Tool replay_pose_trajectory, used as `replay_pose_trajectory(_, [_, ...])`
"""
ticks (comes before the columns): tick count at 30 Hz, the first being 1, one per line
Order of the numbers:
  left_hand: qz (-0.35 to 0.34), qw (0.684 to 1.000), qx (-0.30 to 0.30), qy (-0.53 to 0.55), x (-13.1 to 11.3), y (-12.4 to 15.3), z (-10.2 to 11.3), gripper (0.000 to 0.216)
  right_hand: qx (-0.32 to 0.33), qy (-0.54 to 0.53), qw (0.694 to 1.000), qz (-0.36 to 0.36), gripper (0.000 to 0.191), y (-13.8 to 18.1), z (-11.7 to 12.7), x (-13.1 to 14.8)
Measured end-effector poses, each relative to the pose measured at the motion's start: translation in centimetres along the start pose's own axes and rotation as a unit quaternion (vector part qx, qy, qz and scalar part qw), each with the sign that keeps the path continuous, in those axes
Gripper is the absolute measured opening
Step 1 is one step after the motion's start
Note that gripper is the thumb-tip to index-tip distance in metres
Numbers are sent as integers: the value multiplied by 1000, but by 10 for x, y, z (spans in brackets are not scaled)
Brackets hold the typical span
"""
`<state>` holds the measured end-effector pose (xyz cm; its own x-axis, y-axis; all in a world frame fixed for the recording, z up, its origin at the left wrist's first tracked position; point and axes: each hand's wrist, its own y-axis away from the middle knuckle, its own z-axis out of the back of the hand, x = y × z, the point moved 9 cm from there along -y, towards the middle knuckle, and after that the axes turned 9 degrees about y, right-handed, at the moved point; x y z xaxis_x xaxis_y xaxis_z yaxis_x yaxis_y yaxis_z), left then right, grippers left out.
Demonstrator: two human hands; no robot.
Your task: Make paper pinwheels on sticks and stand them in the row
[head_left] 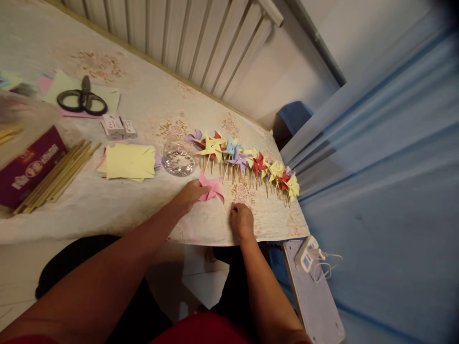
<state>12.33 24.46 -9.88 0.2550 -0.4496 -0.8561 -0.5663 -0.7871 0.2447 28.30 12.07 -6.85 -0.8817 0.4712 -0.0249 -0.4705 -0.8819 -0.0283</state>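
Left hand (pixel 190 195) pinching pink pinwheel (pixel 214 188), right hand (pixel 242 220) curled on tablecloth (pixel 136 210), contents unclear, pinwheel row (pixel 247 162) behind

Light: soft warm light is falling on the table (pixel 150 100).
Shadows: faint ones are lying beside the sticks (pixel 57 174).
Focus: the pinwheel (pixel 212 188) is showing sharp.
Blur: left edge is smearing.

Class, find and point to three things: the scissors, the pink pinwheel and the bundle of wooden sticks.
scissors (pixel 84 97): head view, at the pivot.
pink pinwheel (pixel 214 188): head view, its centre.
bundle of wooden sticks (pixel 57 174): head view, mid-length.
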Motion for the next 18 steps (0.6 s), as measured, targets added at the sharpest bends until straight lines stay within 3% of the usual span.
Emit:
replay_pose_trajectory(4, [-3, 999, 4, 34, -1, -1, -1, 28, -1, 0, 1000, -7, 18, -1, 0, -3])
replay_pose_trajectory(9, [-8, 1000, -5, 30, -2, 0, 1, 29, -14, -20, 999, 40, 22, 0, 1, 0])
replay_pose_trajectory(15, [-8, 1000, -14, 20, 0, -1, 3, 27, 52, -174, 981, 61, 20, -8, -13, -8])
replay_pose_trajectory(18, [-11, 1000, -11, 25, 1, -2, 3, 27, 60, -198, 977, 57, 19, -12, -16, -10])
